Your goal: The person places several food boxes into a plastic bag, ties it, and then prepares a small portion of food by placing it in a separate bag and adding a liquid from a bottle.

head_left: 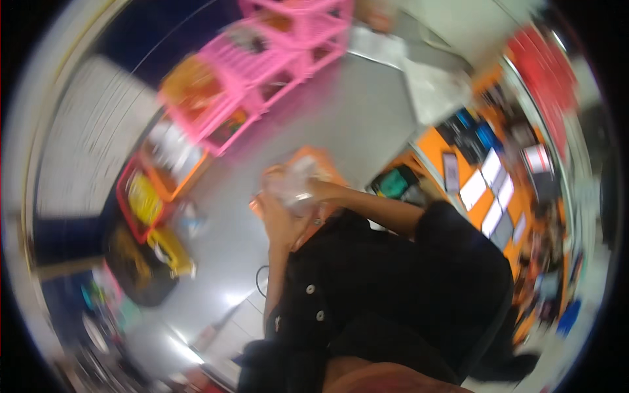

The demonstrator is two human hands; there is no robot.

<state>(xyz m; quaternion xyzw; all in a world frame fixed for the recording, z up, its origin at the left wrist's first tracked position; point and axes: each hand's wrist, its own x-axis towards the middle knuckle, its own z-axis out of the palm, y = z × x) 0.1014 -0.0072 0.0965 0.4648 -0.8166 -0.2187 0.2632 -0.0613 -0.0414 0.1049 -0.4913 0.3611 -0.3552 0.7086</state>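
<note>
A crumpled, see-through plastic bag (pixel 293 179) is between my two hands, over an orange sheet-like thing (pixel 313 157) whose exact kind is blurred. From the left, my left hand (pixel 280 219) closes on the bag's near side, its fingers curled. My right hand (pixel 320 191) grips the bag from the right, fingers bent in toward the plastic. What the bag contains, if anything, cannot be made out. Both hands are over the near edge of a grey metal table (pixel 367 98), close to my black shirt.
Pink plastic baskets (pixel 246 72) stand stacked at the far left. Beside them are an orange basket (pixel 171 187) with clear bags and a red basket (pixel 128 196) with a yellow packet. To the right, an orange surface (pixel 475 203) carries phones and boxes. A black bag (pixel 134 265) lies at left.
</note>
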